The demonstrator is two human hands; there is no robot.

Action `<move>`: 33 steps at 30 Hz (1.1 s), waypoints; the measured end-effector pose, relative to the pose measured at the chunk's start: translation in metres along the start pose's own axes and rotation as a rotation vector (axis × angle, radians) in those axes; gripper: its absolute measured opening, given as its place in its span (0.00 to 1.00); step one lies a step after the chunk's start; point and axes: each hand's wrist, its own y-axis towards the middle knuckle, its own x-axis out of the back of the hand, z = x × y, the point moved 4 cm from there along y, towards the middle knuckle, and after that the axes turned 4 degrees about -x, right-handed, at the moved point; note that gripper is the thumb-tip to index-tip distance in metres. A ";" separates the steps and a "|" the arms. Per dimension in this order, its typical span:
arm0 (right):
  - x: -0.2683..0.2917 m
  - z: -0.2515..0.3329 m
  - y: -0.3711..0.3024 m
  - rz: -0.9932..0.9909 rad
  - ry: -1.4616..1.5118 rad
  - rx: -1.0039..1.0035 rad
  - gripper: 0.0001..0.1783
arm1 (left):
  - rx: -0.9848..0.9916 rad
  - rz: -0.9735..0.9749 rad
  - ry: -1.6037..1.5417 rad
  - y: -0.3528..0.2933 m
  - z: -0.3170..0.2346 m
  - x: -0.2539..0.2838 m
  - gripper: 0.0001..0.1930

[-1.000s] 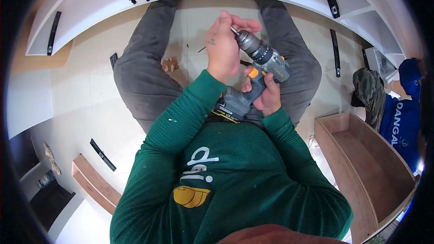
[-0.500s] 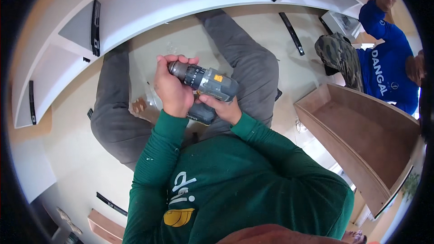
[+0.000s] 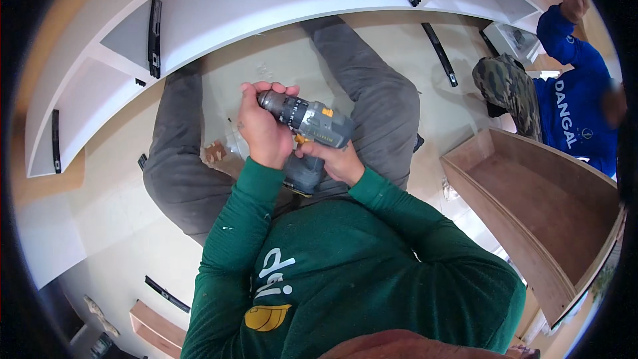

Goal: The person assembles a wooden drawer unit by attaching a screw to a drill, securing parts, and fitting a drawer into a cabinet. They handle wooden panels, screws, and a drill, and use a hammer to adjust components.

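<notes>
A grey and black cordless drill (image 3: 327, 127) lies across my lap area, its chuck toward the left and its battery end low, near my belly. My left hand (image 3: 267, 134) wraps around the chuck end from below and the left, with fingertips showing above it. The drill's grip is held by my right hand (image 3: 340, 162), the thumb lying by the trigger area; some of those fingers are hidden behind the tool. No bit is clearly visible in the chuck.
A white cabinet frame (image 3: 266, 0) with black drawer slides (image 3: 155, 36) curves ahead. A loose slide (image 3: 440, 54) lies on the floor. At right stands a wooden drawer box (image 3: 531, 193), with a person in a blue top (image 3: 577, 96) beyond. Another wooden piece (image 3: 156, 329) lies lower left.
The drill has rolled slightly in my hands, showing more of its grip and battery. The whole view has shifted a little; both hands stay on the tool.
</notes>
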 end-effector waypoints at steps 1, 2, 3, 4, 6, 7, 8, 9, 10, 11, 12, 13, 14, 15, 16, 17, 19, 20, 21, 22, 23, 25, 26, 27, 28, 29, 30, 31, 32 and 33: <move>-0.004 0.004 -0.003 0.002 -0.153 0.045 0.32 | 0.019 0.006 0.012 0.003 0.001 0.006 0.19; -0.010 0.009 -0.007 0.005 -0.306 0.090 0.36 | 0.038 0.011 0.024 0.005 0.001 0.010 0.19; -0.015 0.015 -0.010 0.005 -0.462 0.133 0.40 | 0.066 0.007 0.014 0.002 0.000 0.007 0.19; -0.013 0.012 -0.012 0.005 -0.469 0.147 0.34 | 0.098 0.000 0.003 -0.003 -0.002 0.002 0.19; -0.010 0.006 -0.013 0.009 -0.486 0.143 0.29 | 0.112 0.003 -0.006 -0.008 -0.002 -0.002 0.19; -0.011 0.005 -0.013 0.012 -0.496 0.129 0.31 | 0.096 0.013 -0.004 -0.005 -0.001 -0.002 0.19; -0.011 0.006 -0.011 0.010 -0.509 0.088 0.39 | 0.079 0.023 -0.001 -0.005 -0.001 -0.002 0.19; -0.012 0.008 -0.010 0.011 -0.513 0.070 0.44 | 0.079 0.012 0.008 -0.005 -0.002 -0.003 0.19; -0.014 0.009 -0.009 0.012 -0.517 0.050 0.48 | 0.079 0.001 0.017 -0.006 -0.004 -0.005 0.19; -0.016 0.010 -0.009 0.019 -0.510 0.051 0.48 | 0.079 -0.009 0.027 -0.006 -0.004 -0.005 0.19; -0.016 0.010 -0.008 0.023 -0.518 0.063 0.47 | 0.080 -0.022 0.024 -0.004 -0.003 0.000 0.19; -0.016 0.009 -0.008 0.027 -0.526 0.076 0.47 | 0.080 -0.034 0.021 0.000 0.000 0.006 0.19; -0.016 0.007 -0.006 0.029 -0.551 0.098 0.47 | 0.080 -0.047 0.018 0.002 0.001 0.011 0.19; -0.015 0.006 -0.005 0.025 -0.575 0.121 0.47 | 0.080 -0.037 0.050 0.004 0.001 0.014 0.19; -0.016 0.007 -0.004 0.016 -0.638 0.170 0.47 | 0.081 -0.027 0.082 0.004 0.002 0.017 0.18; -0.017 0.008 -0.003 0.009 -0.701 0.220 0.47 | 0.080 -0.017 0.113 0.005 0.002 0.019 0.18; -0.017 0.011 0.002 0.020 -0.817 0.282 0.47 | 0.118 -0.022 0.138 0.005 -0.001 0.023 0.18; -0.014 0.015 0.004 0.037 -0.874 0.293 0.48 | 0.136 -0.025 0.149 0.004 -0.003 0.024 0.18; -0.014 0.016 0.005 0.055 -0.931 0.305 0.48 | 0.149 -0.026 0.153 0.004 -0.005 0.024 0.18; -0.016 0.016 0.005 0.043 -0.965 0.318 0.48 | 0.162 -0.027 0.156 0.004 -0.007 0.024 0.17; -0.017 0.017 0.005 0.033 -1.000 0.330 0.47 | 0.173 -0.029 0.159 0.004 -0.007 0.024 0.17; -0.027 0.012 0.001 0.046 -1.036 0.351 0.47 | 0.204 0.015 0.159 0.005 -0.007 0.034 0.15; -0.027 0.017 0.005 0.066 -1.053 0.368 0.48 | 0.219 0.035 0.157 0.005 -0.006 0.037 0.15; -0.022 0.012 0.005 0.115 -1.064 0.316 0.48 | 0.237 0.013 0.187 -0.002 -0.015 0.033 0.12; -0.026 0.009 0.005 0.122 -1.063 0.340 0.48 | 0.228 -0.008 0.173 -0.009 -0.019 0.041 0.11; -0.034 0.005 0.000 0.155 -1.047 0.321 0.47 | 0.218 -0.029 0.160 -0.017 -0.023 0.050 0.10; -0.038 0.004 -0.001 0.178 -1.047 0.324 0.45 | 0.205 -0.023 0.138 -0.019 -0.025 0.054 0.10; -0.041 -0.005 -0.004 0.207 -1.083 0.347 0.44 | 0.156 -0.073 0.118 -0.025 -0.028 0.066 0.07; -0.046 -0.015 -0.007 0.235 -1.118 0.370 0.43 | 0.167 -0.117 0.128 -0.030 -0.030 0.083 0.07; -0.049 -0.019 -0.008 0.277 -1.159 0.401 0.41 | 0.164 -0.161 0.130 -0.035 -0.033 0.098 0.07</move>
